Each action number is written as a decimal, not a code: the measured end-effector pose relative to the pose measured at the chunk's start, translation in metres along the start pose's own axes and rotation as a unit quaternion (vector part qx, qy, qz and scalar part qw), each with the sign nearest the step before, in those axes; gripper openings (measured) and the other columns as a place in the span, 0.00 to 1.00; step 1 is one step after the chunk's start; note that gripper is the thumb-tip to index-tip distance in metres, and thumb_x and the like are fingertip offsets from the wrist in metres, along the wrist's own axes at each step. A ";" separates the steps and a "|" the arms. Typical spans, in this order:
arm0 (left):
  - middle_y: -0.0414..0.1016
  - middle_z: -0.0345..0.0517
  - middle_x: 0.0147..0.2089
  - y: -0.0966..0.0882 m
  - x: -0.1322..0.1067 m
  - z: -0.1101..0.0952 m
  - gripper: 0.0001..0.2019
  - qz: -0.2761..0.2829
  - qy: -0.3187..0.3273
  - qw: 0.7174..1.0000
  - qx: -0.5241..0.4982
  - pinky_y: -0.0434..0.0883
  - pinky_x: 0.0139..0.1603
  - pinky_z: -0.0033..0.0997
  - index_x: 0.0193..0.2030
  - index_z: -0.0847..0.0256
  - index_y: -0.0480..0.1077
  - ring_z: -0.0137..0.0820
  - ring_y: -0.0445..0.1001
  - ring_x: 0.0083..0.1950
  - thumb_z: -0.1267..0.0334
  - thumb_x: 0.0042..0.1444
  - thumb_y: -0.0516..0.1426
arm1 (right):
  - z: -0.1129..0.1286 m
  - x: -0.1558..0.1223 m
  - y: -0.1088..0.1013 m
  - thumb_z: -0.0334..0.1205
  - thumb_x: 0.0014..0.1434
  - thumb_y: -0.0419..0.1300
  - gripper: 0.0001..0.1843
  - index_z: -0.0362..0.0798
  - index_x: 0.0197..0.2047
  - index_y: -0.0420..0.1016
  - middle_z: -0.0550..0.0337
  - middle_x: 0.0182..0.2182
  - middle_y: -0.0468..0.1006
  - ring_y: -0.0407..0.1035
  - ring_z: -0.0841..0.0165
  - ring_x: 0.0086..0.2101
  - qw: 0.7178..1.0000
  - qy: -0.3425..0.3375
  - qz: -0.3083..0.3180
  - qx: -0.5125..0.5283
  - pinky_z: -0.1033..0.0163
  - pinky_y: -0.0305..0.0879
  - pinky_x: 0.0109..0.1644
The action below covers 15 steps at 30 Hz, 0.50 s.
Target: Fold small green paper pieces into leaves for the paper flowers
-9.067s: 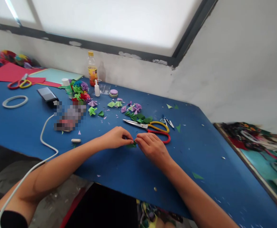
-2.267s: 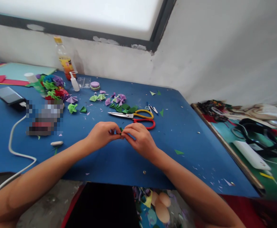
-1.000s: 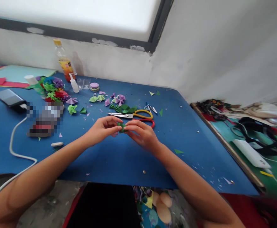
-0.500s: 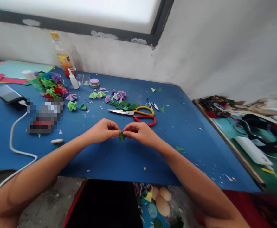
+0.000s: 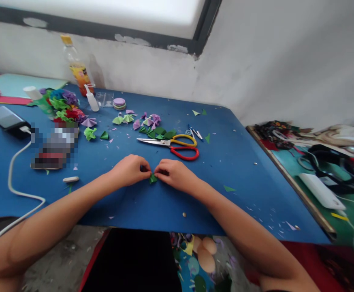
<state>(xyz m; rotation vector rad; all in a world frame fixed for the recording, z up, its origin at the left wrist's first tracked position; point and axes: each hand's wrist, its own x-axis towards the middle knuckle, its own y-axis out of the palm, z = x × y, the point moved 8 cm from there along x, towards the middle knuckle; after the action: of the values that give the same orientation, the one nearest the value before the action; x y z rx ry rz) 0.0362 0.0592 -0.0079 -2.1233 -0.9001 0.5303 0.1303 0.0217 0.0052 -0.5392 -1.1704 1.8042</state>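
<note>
A small folded piece of green paper point(image 5: 153, 178) is pinched between both hands, low over the blue table. My left hand point(image 5: 132, 170) grips its left side with thumb and forefinger. On the right side, my right hand point(image 5: 173, 172) pinches it in the same way, the fingertips of the two hands nearly meeting. Just beyond the hands lie scissors point(image 5: 177, 146) with one yellow and one red handle. Behind them rest several dark green folded paper leaves point(image 5: 160, 133), and purple and light green folded paper pieces point(image 5: 149, 121).
On the blue table point(image 5: 225, 158) at the left are a phone point(image 5: 5, 116) with a white cable point(image 5: 11, 170), a pixelated object point(image 5: 55, 148) and crumpled paper flowers point(image 5: 63, 103). A drink bottle point(image 5: 78, 71) and small squeeze bottle point(image 5: 91, 99) stand by the wall. A power bank point(image 5: 321, 190) lies right.
Both hands have come slightly lower and nearer to me, still pinching the green paper. The paper now looks flatter and more pleated. The whole view has shifted a little.
</note>
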 end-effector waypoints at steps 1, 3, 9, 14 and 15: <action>0.76 0.43 0.29 0.000 0.000 0.000 0.10 0.001 0.003 1.000 0.007 0.61 0.29 0.27 0.30 0.59 0.76 0.31 0.71 0.30 0.59 0.48 0.55 | 0.000 0.000 0.000 0.31 0.55 0.59 0.04 0.44 0.34 0.76 0.59 0.30 0.73 0.67 0.72 0.30 1.000 0.000 0.002 -0.002 0.68 0.61 0.36; 0.75 0.42 0.29 0.002 0.001 -0.001 0.09 0.011 0.009 1.000 0.024 0.61 0.30 0.26 0.31 0.59 0.76 0.30 0.70 0.30 0.60 0.49 0.55 | 0.000 0.000 0.001 0.31 0.55 0.59 0.04 0.44 0.34 0.76 0.59 0.30 0.72 0.67 0.72 0.30 1.000 -0.001 0.007 -0.001 0.68 0.61 0.35; 0.74 0.41 0.32 0.006 0.001 -0.008 0.08 0.043 0.047 0.994 0.087 0.60 0.30 0.25 0.33 0.59 0.74 0.29 0.69 0.31 0.62 0.51 0.54 | 0.001 0.002 0.003 0.31 0.56 0.58 0.06 0.44 0.36 0.75 0.59 0.31 0.72 0.66 0.73 0.30 1.000 -0.019 0.024 0.004 0.69 0.61 0.36; 0.72 0.41 0.36 0.009 -0.002 -0.016 0.08 0.052 0.103 0.981 0.158 0.60 0.31 0.25 0.35 0.59 0.72 0.29 0.70 0.34 0.64 0.55 0.52 | 0.005 0.001 0.005 0.31 0.59 0.55 0.07 0.43 0.37 0.74 0.57 0.32 0.72 0.66 0.72 0.31 0.996 -0.067 0.030 -0.042 0.68 0.60 0.36; 0.72 0.42 0.36 0.009 -0.003 -0.019 0.08 0.053 0.118 0.977 0.171 0.60 0.31 0.25 0.36 0.59 0.72 0.29 0.71 0.34 0.64 0.56 0.52 | 0.007 0.001 0.006 0.31 0.59 0.54 0.07 0.43 0.37 0.74 0.57 0.32 0.72 0.65 0.72 0.31 0.995 -0.077 0.033 -0.058 0.68 0.60 0.36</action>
<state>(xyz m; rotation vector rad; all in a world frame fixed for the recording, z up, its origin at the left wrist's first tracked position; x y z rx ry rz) 0.0493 0.0436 -0.0026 -1.8760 -0.5221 0.4387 0.1224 0.0180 0.0029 -0.5171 -1.3825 1.8683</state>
